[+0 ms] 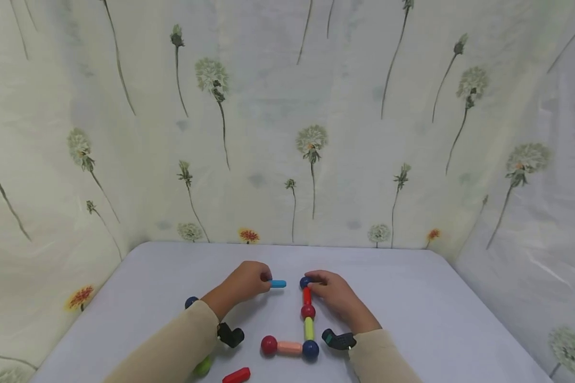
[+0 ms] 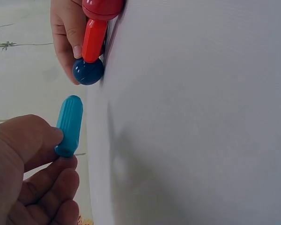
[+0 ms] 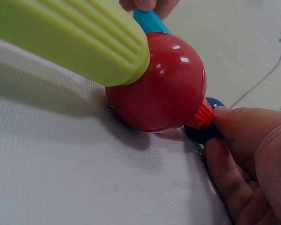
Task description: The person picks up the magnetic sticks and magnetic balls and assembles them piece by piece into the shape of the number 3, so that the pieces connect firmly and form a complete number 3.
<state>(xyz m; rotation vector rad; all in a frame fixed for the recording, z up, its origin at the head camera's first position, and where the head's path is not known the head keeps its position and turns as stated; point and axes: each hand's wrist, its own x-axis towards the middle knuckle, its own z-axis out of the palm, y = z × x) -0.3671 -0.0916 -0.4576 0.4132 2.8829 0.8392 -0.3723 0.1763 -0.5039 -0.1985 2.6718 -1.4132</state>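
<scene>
My left hand (image 1: 249, 279) pinches a light blue ribbed rod (image 2: 71, 123) between thumb and fingers, its free end pointing right. Across a small gap sits a dark blue ball (image 1: 305, 282), which my right hand (image 1: 336, 296) grips with thumb and fingers. That ball ends a joined chain on the table: a red rod (image 1: 307, 296), a red ball (image 3: 159, 82), a yellow-green rod (image 1: 309, 329), a second blue ball (image 1: 310, 349), a pink rod (image 1: 289, 348) and another red ball (image 1: 269, 345). The light blue rod and the gripped ball are apart.
A loose red rod (image 1: 237, 375) lies at the table's front. Partly behind my left forearm are another dark blue ball (image 1: 191, 302) and a green piece (image 1: 203, 367). The white table (image 1: 393, 276) ends at a flower-patterned curtain (image 1: 268, 133).
</scene>
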